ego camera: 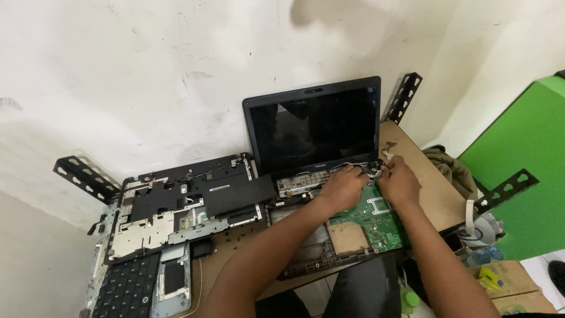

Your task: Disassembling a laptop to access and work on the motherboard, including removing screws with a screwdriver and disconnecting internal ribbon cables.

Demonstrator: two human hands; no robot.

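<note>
Gripping laptop hinge (372, 168), left hand (343, 188), right hand (399, 184), green motherboard (376, 221)

1. The left hand (343, 187) and right hand (399, 181) rest close together at the hinge of an opened laptop (312, 126).
2. A green circuit board (376, 221) lies bare below them.
3. A removed black top cover (188, 206) and keyboard (126, 288) lie on the counter (438, 194).

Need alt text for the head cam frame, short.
A person's left hand and right hand work at the hinge corner of an opened laptop with a dark screen, over its exposed green circuit board. To the left on the wooden table lie a removed laptop cover and a keyboard.
</note>
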